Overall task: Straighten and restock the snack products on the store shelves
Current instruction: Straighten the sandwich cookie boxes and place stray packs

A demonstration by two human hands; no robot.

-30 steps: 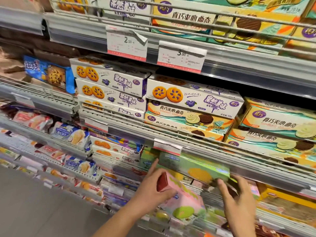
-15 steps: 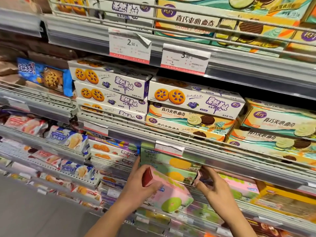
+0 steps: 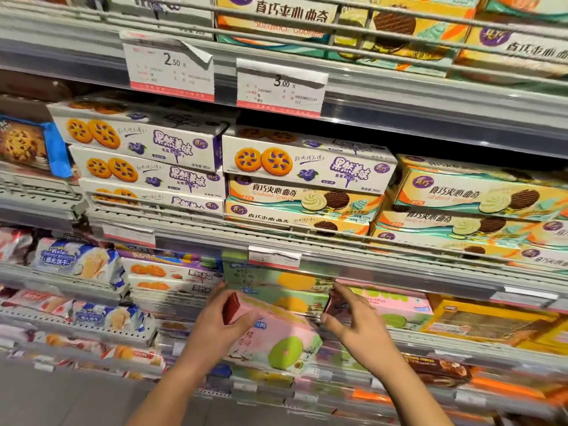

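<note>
Fingers of the left hand (image 3: 212, 327) grip a pink box (image 3: 276, 336) tilted before the lower shelf's front edge, the right hand (image 3: 353, 321) pinches a dark box end (image 3: 333, 302) beside it, under price tags "2.50" (image 3: 169, 67) and "3.00" (image 3: 281, 89).

Grey metal shelving (image 3: 430, 118) w/ wire rails, grey floor (image 3: 61, 401) bottom left; even light.

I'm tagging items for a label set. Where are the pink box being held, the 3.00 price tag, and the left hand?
pink box (image 3: 276, 336), head view, front face.
3.00 price tag (image 3: 281, 87), head view, tag centre.
left hand (image 3: 215, 327), head view, back of hand.
</note>
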